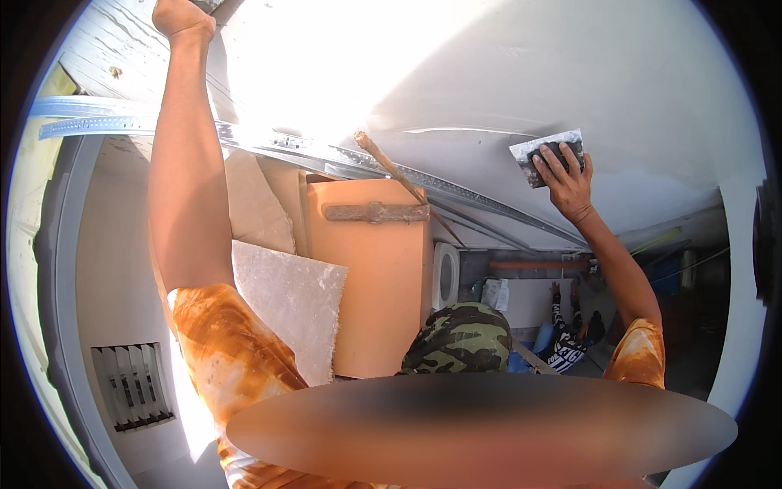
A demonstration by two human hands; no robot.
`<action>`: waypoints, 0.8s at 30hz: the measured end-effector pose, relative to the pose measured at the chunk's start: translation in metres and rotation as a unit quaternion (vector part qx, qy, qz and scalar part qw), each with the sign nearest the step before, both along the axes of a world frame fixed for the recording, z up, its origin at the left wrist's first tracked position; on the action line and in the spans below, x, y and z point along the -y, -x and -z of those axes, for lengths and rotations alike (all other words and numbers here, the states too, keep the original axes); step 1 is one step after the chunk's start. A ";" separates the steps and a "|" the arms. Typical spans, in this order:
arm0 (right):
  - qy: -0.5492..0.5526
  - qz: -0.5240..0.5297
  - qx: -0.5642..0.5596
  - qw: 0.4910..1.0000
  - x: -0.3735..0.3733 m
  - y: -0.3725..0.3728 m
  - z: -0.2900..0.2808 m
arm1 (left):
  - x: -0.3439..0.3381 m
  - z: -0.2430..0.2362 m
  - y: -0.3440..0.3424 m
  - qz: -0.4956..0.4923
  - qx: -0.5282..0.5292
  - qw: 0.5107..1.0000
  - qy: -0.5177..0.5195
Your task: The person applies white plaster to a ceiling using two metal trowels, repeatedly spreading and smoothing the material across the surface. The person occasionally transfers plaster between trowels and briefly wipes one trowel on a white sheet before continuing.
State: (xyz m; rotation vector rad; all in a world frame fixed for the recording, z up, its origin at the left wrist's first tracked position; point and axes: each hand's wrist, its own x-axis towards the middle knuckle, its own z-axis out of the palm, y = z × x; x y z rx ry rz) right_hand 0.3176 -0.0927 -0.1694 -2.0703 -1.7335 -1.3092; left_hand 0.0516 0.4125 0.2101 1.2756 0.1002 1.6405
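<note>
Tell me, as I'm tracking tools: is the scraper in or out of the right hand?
The scraper is in the right hand; fingers lie across its dark middle.

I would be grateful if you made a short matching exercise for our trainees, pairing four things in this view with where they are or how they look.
Things:
1. Flat-bladed tool
2. Slatted vent
3. Cap
4. Wooden stick

Places and looks:
A. Patterned in green and black
B. Slanting across the metal strips
C. Held in the person's right hand
D. At the lower left of the picture

Right pairs: 1-C, 2-D, 3-A, 4-B
</note>
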 end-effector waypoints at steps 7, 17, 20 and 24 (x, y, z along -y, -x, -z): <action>0.145 -0.141 0.098 0.974 -0.216 0.104 -0.082 | -0.003 -0.001 -0.002 -0.013 -0.011 1.000 -0.008; 0.159 -0.073 0.134 0.975 -0.155 0.055 -0.046 | -0.002 -0.001 0.000 0.001 -0.002 1.000 -0.008; 0.126 -0.045 0.083 0.988 -0.080 0.001 -0.032 | 0.003 -0.001 -0.001 0.007 -0.005 1.000 -0.016; 0.114 -0.004 0.102 0.988 0.013 -0.074 -0.010 | 0.012 -0.003 -0.001 -0.005 0.001 1.000 0.014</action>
